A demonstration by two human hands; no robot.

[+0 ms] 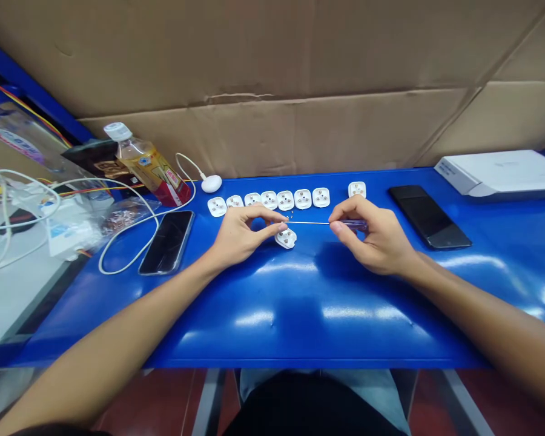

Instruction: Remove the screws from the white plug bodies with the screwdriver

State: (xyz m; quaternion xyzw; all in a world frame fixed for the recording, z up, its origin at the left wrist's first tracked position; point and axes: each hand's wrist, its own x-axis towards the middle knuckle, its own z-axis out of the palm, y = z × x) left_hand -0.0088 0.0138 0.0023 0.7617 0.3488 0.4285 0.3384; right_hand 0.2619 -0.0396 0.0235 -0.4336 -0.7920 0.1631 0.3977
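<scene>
In the head view, my right hand [375,236] grips a screwdriver [356,224] by its dark purple handle, the thin metal shaft lying level and pointing left. My left hand [247,233] pinches thumb and forefinger together right at the shaft's tip; whatever tiny thing is between them is too small to make out. Just under those fingertips lies a white plug housing [286,238] with metal parts inside, partly covered by the hand. A few tiny brass-coloured pieces [290,215] rest behind the shaft. Farther back runs a row of several similar white plug housings [303,198].
Another white housing [356,189] stands behind my right hand. Phones lie at left [167,242] and right [429,216]. A drink bottle [152,169], a white cable [102,257] and a round white device [211,183] are at left; a white box [504,172] sits back right.
</scene>
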